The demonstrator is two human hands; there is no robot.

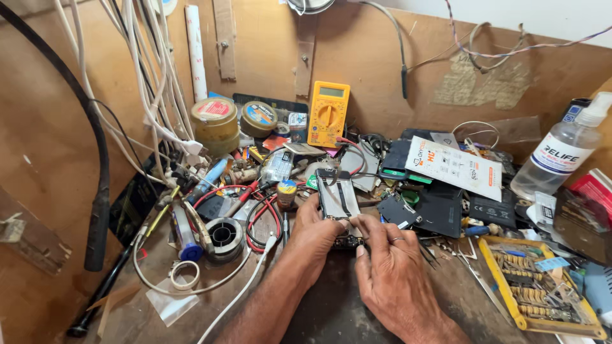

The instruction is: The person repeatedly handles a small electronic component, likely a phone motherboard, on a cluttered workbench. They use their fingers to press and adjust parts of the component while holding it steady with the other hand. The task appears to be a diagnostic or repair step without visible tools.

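Note:
An opened phone (338, 197) with its back off lies on the wooden bench, its inner frame and cables showing. My left hand (312, 232) grips its lower left edge, thumb resting on the frame. My right hand (389, 267), a ring on one finger, presses its fingertips onto the phone's bottom end, where a small dark circuit part (349, 242) sits. Both forearms come in from the lower edge.
A yellow multimeter (327, 113) leans on the back board with red and black leads trailing. Two round tins (215, 124), a solder spool (224, 237), tape ring (185, 275), white cables, black batteries (440, 207), a clear spray bottle (561, 153) and a yellow tray (491, 255) of parts crowd the bench.

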